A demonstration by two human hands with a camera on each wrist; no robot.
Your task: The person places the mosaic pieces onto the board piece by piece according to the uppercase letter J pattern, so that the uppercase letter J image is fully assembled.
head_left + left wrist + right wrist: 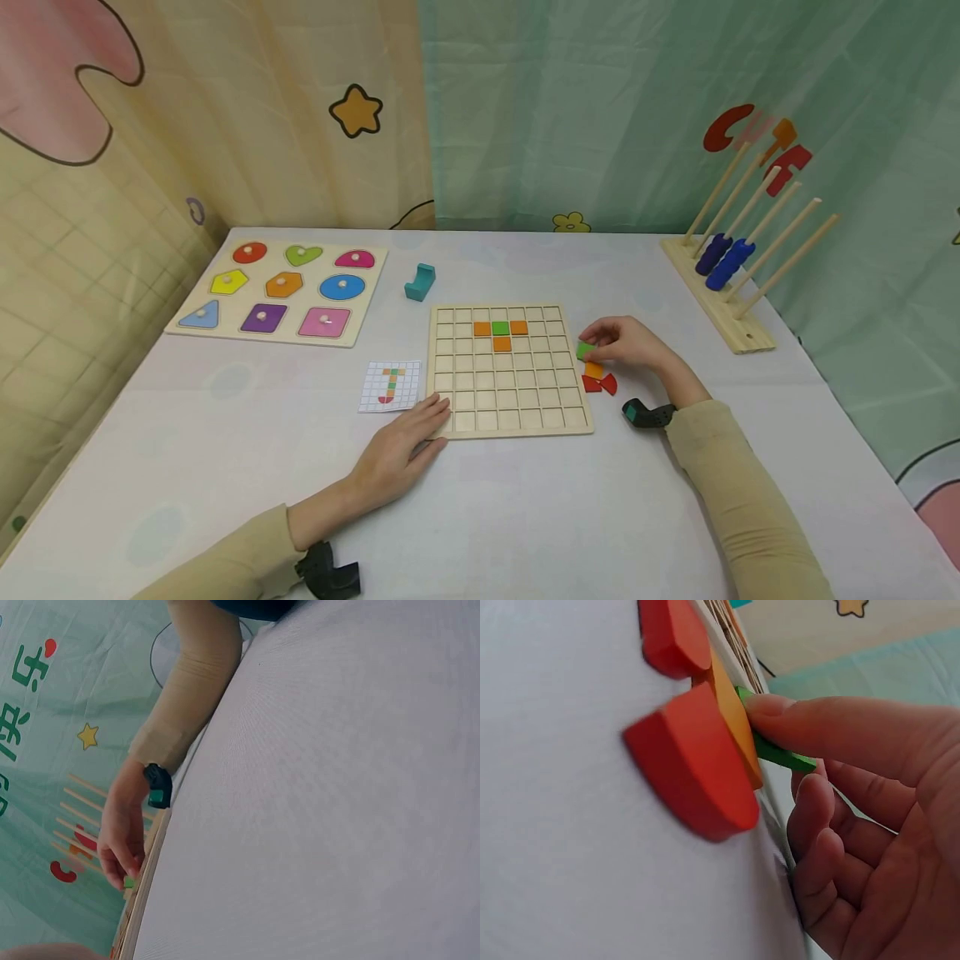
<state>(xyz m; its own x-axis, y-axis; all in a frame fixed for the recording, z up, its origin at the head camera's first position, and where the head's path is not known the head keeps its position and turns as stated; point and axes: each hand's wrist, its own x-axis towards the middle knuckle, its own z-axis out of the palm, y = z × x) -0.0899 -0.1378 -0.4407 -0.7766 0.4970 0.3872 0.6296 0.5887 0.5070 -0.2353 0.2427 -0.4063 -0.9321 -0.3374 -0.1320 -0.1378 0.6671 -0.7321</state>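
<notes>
- White table (247,467): a wooden grid board (483,379) is laid flat on it.
- Left hand (397,452): its extended fingers are rested on the board's near-left corner.
- Right hand (624,342): a green tile (586,351) is pinched in it, just beside the board's right edge.

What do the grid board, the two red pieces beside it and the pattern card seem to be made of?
Grid board: probably wood, matte and unpainted-looking, from its pale tan colour. Red pieces: likely painted wood, smooth, evenly coloured and thick, with slight sheen; plastic remains possible. Pattern card: apparently paper, thin and white, with a printed grid.
</notes>
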